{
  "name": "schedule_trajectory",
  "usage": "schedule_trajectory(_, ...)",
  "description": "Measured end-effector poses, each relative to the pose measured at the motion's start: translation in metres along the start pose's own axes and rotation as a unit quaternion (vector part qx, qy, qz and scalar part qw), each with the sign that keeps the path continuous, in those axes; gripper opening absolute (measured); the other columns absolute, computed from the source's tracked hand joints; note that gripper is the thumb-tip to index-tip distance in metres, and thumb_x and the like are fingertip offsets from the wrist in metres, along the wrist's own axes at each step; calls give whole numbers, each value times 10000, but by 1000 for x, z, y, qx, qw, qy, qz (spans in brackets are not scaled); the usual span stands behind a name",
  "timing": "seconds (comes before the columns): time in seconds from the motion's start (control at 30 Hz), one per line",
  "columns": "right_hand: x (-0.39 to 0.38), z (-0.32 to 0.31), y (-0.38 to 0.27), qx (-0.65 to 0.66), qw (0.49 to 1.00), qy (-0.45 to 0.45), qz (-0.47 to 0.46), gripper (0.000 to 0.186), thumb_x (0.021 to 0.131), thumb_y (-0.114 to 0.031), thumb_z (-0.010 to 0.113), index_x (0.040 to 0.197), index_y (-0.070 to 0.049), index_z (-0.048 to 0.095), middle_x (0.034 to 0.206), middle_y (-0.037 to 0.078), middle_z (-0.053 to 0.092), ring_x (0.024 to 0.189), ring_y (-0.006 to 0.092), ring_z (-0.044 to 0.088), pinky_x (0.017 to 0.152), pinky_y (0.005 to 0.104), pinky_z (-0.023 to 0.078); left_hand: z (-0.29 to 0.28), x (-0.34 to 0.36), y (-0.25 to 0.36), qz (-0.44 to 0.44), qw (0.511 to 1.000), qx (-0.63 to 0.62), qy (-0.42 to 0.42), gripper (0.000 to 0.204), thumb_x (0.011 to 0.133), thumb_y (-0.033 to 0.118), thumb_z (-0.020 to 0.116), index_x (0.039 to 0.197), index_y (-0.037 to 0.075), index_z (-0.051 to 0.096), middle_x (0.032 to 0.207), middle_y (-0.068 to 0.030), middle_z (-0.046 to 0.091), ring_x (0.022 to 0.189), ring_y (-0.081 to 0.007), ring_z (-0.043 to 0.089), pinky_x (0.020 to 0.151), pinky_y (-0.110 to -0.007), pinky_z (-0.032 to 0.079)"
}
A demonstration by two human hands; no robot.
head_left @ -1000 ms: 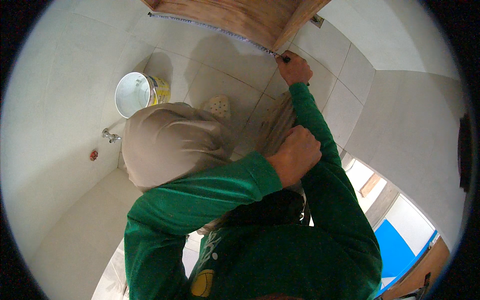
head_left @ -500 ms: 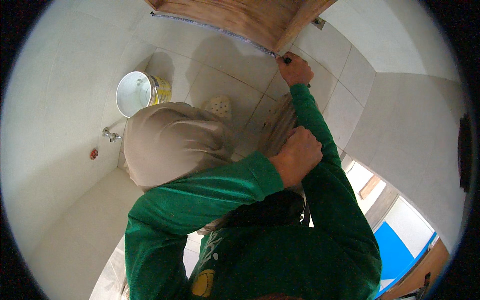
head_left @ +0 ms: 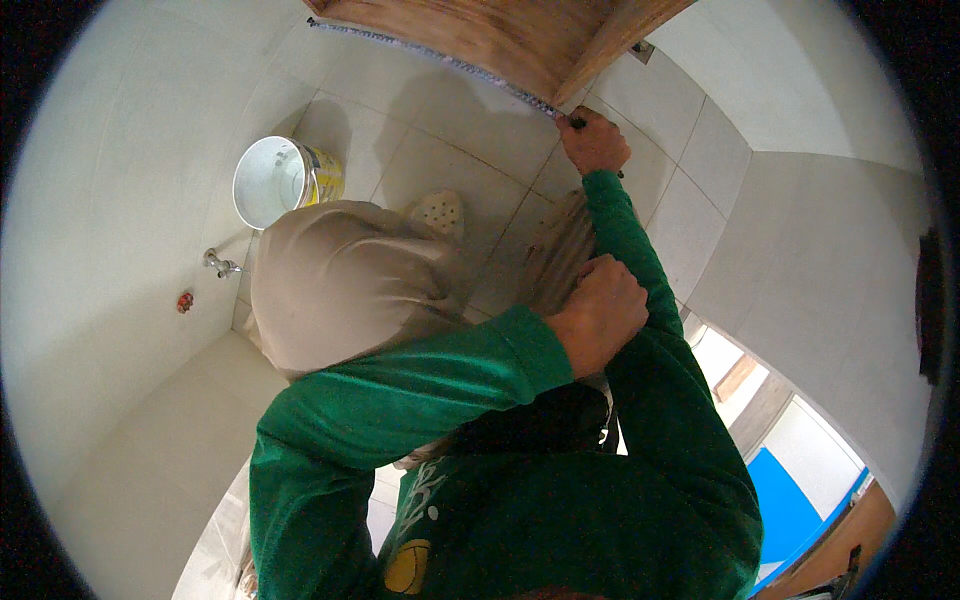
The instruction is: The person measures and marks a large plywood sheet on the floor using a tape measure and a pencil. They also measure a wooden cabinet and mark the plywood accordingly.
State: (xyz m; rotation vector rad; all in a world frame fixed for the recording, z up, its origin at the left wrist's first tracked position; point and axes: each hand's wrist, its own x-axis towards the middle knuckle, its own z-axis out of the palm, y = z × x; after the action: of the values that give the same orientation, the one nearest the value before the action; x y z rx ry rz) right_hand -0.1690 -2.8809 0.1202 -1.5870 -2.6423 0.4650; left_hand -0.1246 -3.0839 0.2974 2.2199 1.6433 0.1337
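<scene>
Left wall, near: one red fitting; just beyond it, one silver tap, both on my left.
Left, far: one white-and-yellow bucket, its mouth facing my view.
Left of centre: one bent knee in beige trousers, overlapping the bucket's near edge.
Centre: one pale shoe with holes on grey floor tiles.
Centre, far: one long marked strip, pale with dark marks, running along the near edge of a brown wooden piece and ending at the right hand.
Right of centre, far: the right hand, fingers curled tight round a small black piece at the strip's right end.
Right of centre, nearer: the left hand, folded into a fist beside the right sleeve; I cannot tell whether it holds anything.
Right, far: one small floor drain.
Right, near: one blue panel.
</scene>
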Motion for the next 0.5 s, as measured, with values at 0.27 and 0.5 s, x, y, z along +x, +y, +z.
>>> schedule_trajectory(0.27, 0, 2, 0, 4, 1000, 12, 1, 450, 880, -663, 700, 1086, -283, 825, 1046, 81, 820, 1022, 368, 773, 878, 525, 592, 2, 8, 3, -2, 999, 7, -44, 189, 917, 196, 716, 1038, 142, 851, 982, -49, 813, 961, -279, 778, 774, -500, 583)
schedule_trajectory(0.5, 2, 1, 0, -8, 1000, 1, 4, 441, 878, -677, 709, 1057, -293, 832, 1033, 73, 822, 1018, 359, 774, 876, 520, 585, -5, 8, 4, 13, 998, 19, -52, 204, 906, 206, 722, 1056, 136, 843, 970, -47, 798, 941, -283, 767, 722, -513, 576)
